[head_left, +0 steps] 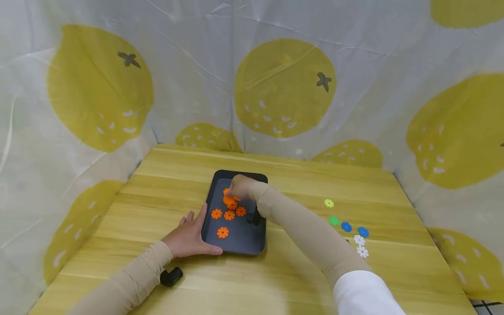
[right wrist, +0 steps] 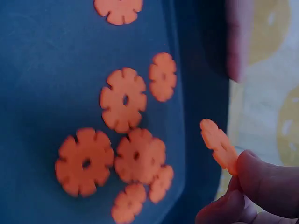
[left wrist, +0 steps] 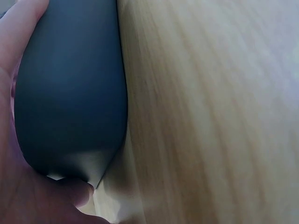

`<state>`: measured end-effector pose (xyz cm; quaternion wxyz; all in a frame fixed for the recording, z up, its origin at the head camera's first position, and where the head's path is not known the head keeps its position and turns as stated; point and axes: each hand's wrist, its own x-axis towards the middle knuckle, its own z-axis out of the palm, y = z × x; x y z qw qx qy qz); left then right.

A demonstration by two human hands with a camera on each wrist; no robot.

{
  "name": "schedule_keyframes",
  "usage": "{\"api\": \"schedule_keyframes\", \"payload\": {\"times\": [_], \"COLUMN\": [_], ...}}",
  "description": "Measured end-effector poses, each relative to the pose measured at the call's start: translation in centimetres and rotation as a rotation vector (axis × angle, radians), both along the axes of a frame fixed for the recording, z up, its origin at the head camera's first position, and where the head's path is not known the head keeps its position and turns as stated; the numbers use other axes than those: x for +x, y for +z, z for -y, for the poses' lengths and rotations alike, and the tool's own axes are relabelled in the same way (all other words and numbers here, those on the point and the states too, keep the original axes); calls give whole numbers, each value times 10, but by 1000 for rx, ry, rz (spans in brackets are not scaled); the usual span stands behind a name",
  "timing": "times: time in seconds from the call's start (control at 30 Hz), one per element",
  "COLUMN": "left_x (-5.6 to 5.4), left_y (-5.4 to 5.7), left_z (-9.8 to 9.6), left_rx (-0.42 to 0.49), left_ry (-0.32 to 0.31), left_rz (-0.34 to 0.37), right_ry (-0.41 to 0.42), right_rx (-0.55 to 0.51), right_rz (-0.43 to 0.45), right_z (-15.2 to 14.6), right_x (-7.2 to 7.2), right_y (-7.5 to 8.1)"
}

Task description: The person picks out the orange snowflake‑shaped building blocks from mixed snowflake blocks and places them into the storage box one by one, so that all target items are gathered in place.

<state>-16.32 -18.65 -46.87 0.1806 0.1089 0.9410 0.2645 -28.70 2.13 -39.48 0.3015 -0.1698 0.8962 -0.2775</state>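
A dark grey baking tray [head_left: 244, 239] lies on the wooden table with several orange notched plastic discs [head_left: 222, 232] in it. My left hand [head_left: 190, 236] rests spread against the tray's near left corner, thumb along the near edge and fingers along the left side. The tray's outer wall [left wrist: 70, 93] fills much of the left wrist view. Over the far part of the tray, my right hand [head_left: 241, 187] pinches one orange disc [right wrist: 217, 143] between thumb and fingertips, tilted on edge. Below it in the tray, some discs [right wrist: 139, 154] overlap and others [right wrist: 85, 162] lie flat.
Right of the tray lie a yellow-green disc [head_left: 329, 203], a green disc [head_left: 334, 221], two blue discs [head_left: 346, 226] and two white discs [head_left: 362, 251]. A small dark piece is partly hidden by my right forearm. A lemon-print curtain [head_left: 197, 78] surrounds the table [head_left: 299, 280].
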Motion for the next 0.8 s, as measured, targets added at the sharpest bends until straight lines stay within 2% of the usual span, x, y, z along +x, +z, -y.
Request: {"api": "schedule_keyframes", "payload": {"times": [0.1, 0.2, 0.3, 0.4, 0.53, 0.63, 0.8], "left_x": [-1, -2, -3, -3, -3, -2, -1], "left_y": [-1, -1, -1, 0, 2, 5, 7], "left_z": [-3, -4, -4, -4, -4, -3, -1], "left_rx": [1, -1, -5, -13, -23, -35, -54], "left_ry": [-8, -10, -15, -22, -19, -9, -4], "left_rz": [-10, -12, -18, -21, -17, -22, -40], "right_ry": [-17, -19, -31, -47, -71, -106, -196], "right_rx": [68, 104, 59, -21, -92, -106, -86], "right_rz": [11, -12, -11, -9, -37, -55, -64], "right_z": [13, 15, 9, -6, -38, -71, -138], "right_x": [-1, 0, 2, 7, 12, 15, 24], "right_y": [-15, -21, -18, -8, 11, 24, 31]}}
